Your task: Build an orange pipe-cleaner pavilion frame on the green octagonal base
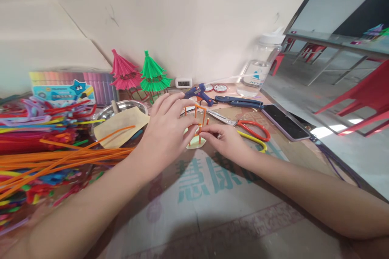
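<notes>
A small frame of orange pipe cleaners (204,115) stands upright on a pale green base (197,143) near the middle of the table. My left hand (167,123) reaches over it from the left, its thumb and fingers closed on the frame and hiding part of it. From the right, my right hand (227,139) pinches a low part of the same frame between thumb and fingertips. Whether a separate small piece sits in that pinch, I cannot tell. Just behind the right hand lie scissors (252,129) with red and yellow handles.
Loose orange pipe cleaners (91,156) and other coloured ones spread on the left, beside a metal bowl (142,107). Behind are a pink tree (124,73), a green tree (153,75), a glue gun (200,94), pliers (238,101) and a water bottle (257,66). A phone (285,122) lies right.
</notes>
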`<action>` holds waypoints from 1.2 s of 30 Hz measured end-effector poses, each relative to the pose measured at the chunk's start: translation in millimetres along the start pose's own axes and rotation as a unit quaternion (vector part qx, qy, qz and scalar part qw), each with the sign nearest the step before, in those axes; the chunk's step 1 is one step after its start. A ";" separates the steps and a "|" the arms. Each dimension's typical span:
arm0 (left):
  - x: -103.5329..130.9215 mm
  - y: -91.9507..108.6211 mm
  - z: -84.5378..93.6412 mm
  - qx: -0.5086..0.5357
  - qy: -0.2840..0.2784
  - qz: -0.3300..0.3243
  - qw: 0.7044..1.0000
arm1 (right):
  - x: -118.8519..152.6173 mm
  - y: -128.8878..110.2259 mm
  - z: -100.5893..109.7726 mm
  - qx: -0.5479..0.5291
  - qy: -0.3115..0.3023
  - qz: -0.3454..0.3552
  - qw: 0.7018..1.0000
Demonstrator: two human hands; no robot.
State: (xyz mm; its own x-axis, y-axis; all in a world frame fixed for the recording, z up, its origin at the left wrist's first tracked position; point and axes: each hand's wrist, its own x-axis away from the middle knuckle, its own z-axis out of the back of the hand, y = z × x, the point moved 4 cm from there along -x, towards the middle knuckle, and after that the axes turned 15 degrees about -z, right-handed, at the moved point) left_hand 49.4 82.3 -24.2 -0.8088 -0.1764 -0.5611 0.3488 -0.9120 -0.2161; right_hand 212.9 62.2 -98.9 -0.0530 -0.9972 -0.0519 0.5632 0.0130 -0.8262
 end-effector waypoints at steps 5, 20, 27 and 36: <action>0.2 -1.2 -0.4 0.005 -0.002 0.003 1.000 | 1.0 -5.0 0.7 0.017 -0.006 0.003 1.000; -0.4 1.2 0.2 -0.014 -0.010 -0.025 1.000 | 0.5 -2.5 1.0 0.021 0.000 0.005 1.000; 0.0 0.0 -0.9 -0.019 -0.004 -0.035 0.999 | 0.1 -1.3 1.0 0.018 -0.001 -0.003 1.000; -0.1 2.1 -1.5 -0.026 -0.010 -0.033 0.999 | 0.5 -1.4 1.7 0.009 -0.007 -0.004 1.000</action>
State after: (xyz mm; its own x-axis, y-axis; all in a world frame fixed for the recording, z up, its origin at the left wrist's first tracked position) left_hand 50.9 81.0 -25.8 -0.8402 -0.1248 -0.5277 0.3185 -0.9012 -0.2940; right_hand 213.6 61.5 -96.8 -0.0453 -0.9983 -0.0376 0.5769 0.0045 -0.8168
